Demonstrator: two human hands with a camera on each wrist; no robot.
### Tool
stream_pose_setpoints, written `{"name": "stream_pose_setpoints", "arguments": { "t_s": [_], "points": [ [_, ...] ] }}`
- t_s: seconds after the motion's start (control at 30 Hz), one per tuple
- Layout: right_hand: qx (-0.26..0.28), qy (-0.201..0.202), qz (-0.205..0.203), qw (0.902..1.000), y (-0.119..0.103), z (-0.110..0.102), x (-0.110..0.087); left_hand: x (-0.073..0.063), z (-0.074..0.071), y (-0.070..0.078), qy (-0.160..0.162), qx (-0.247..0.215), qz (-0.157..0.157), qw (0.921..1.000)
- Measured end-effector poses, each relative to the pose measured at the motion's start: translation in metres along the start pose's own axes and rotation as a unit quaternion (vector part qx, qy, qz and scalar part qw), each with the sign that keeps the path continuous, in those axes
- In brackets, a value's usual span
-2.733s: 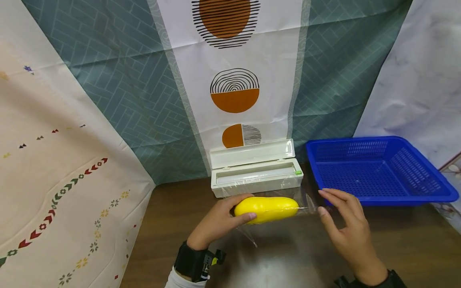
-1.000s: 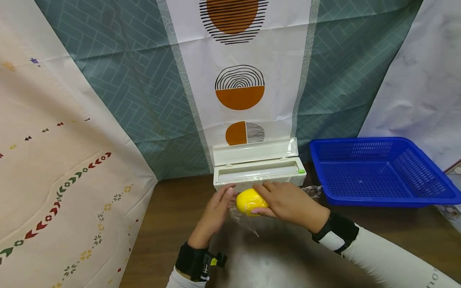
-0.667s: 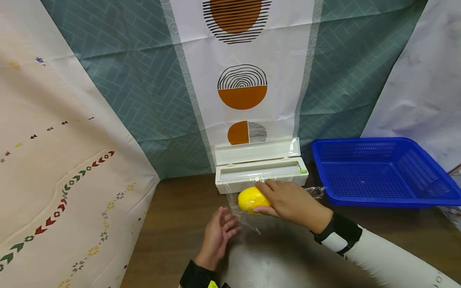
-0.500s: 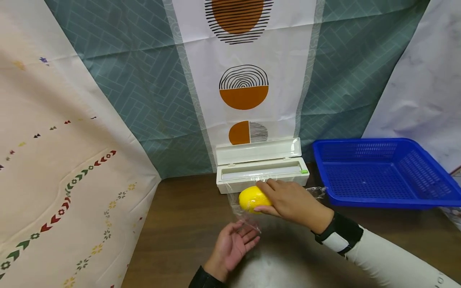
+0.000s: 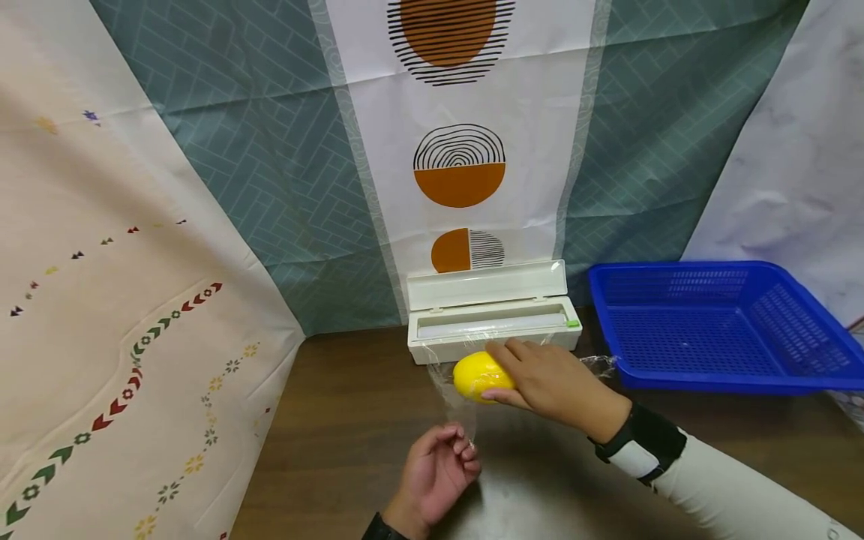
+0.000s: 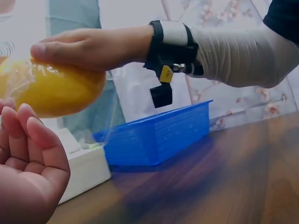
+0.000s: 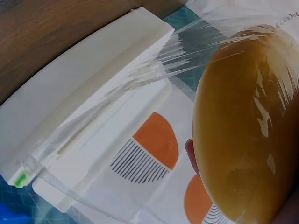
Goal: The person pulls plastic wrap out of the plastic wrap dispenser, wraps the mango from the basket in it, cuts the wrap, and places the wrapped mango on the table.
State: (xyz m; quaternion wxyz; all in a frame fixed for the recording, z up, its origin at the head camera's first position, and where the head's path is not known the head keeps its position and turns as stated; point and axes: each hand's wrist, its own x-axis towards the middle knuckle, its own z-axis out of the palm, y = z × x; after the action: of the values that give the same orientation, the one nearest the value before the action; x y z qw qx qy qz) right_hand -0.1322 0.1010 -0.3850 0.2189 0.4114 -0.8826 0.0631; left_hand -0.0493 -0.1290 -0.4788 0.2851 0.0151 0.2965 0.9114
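Observation:
A smooth, oblong yellow fruit (image 5: 475, 375), partly covered in clear cling film, is held in front of the cling film dispenser (image 5: 493, 346). My right hand (image 5: 550, 382) grips it from above, hiding its right end. Film stretches from the dispenser's roll to the fruit in the right wrist view, where the fruit (image 7: 243, 126) fills the right side. Below and to the left, my left hand (image 5: 439, 472) is palm up with curled fingers, pinching the loose tail of cling film (image 5: 462, 414) that hangs from the fruit. The left wrist view shows these curled fingers (image 6: 42, 135) just under the fruit.
The white dispenser has its lid (image 5: 487, 283) raised and a green slider (image 5: 572, 324) at its right end. A blue plastic basket (image 5: 715, 381) stands to the right on the brown wooden table (image 5: 337, 420). Patterned cloths hang behind and at the left.
My right hand went from beside the film to gripping the fruit. My left hand let go of the fruit, dropped toward me, and curled its fingers on the film's loose tail.

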Motion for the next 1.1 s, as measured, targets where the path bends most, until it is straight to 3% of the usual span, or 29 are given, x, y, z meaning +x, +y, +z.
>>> {"name": "stream_pose_setpoints", "arguments": {
  "t_s": [0.17,0.37,0.7,0.8,0.9,0.97,1.03,1.07,1.1],
  "points": [
    [0.003,0.009,-0.006,0.9999,0.002,0.002,-0.002,-0.011,-0.005,0.009,-0.015,0.025,0.036,0.9989],
    [-0.002,0.004,-0.009,0.9999,0.002,0.004,-0.005,-0.018,-0.006,0.025,-0.034,0.042,0.044,0.9976],
    [-0.005,-0.007,-0.019,0.9998,0.000,0.009,-0.006,-0.020,-0.004,0.047,-0.053,-0.030,0.066,0.9960],
    [0.000,-0.011,-0.018,0.9998,0.001,0.011,-0.007,-0.018,-0.004,0.049,-0.030,-0.052,0.073,0.9955],
    [0.013,-0.023,-0.015,0.9995,0.001,0.013,-0.007,-0.019,-0.001,0.048,0.033,-0.064,0.104,0.9920],
    [0.030,-0.038,-0.006,0.9988,0.002,0.014,-0.006,-0.020,0.005,0.046,0.080,-0.038,0.150,0.9847],
    [0.051,-0.057,0.009,0.9970,0.004,0.014,-0.005,-0.022,0.016,0.043,0.118,0.039,0.220,0.9676],
    [0.063,-0.066,0.017,0.9957,0.004,0.015,-0.005,-0.022,0.022,0.040,0.131,0.106,0.264,0.9498],
    [0.074,-0.074,0.024,0.9942,0.005,0.015,-0.005,-0.023,0.028,0.037,0.131,0.189,0.311,0.9221]
  ]
}}
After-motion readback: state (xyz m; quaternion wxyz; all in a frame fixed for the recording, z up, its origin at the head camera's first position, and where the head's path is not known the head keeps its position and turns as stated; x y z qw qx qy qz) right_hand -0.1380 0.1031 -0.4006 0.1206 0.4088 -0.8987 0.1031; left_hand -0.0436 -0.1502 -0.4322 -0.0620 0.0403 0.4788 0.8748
